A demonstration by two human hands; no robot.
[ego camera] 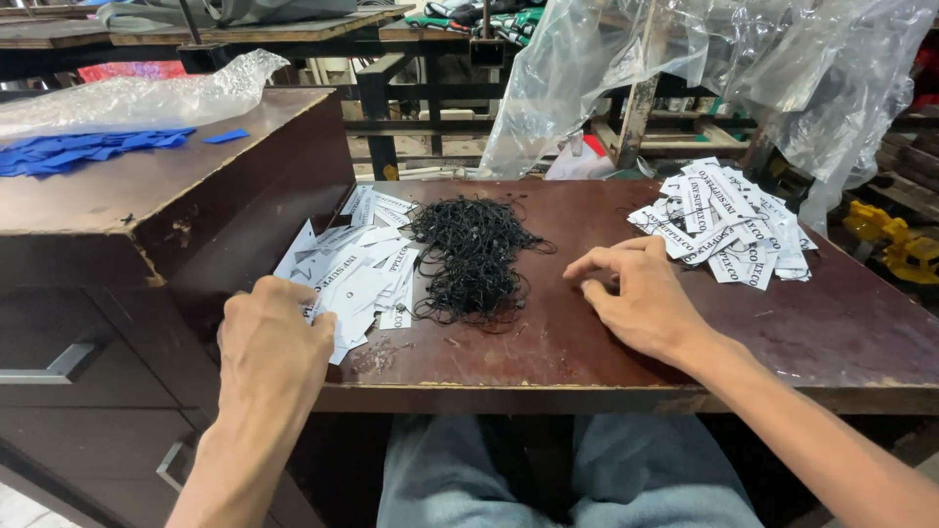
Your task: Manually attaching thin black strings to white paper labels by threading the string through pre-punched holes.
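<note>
Fingers of the left hand (pixel 277 337) curl down onto the near edge of a loose heap of white paper tags (pixel 357 269), tips hidden under the knuckles, so whether they pinch a tag cannot be told. Over on the other side, the right hand (pixel 636 298) rests on the dark brown table (pixel 841 332), fingers bent and slightly apart, thumb and forefinger tips drawn close together; if something tiny sits between them, it is too small to make out. Between the two hands lies a tangled pile of black string loops (pixel 472 256), touching the left tag heap. A second stack of white printed tags (pixel 729 230) sits beyond the right hand, near the table's far right. Clear plastic sheeting (pixel 626 68) hangs behind. To the left, a raised cabinet (pixel 147 196) carries blue cut pieces (pixel 83 152) and another plastic bag (pixel 147 96).
</note>
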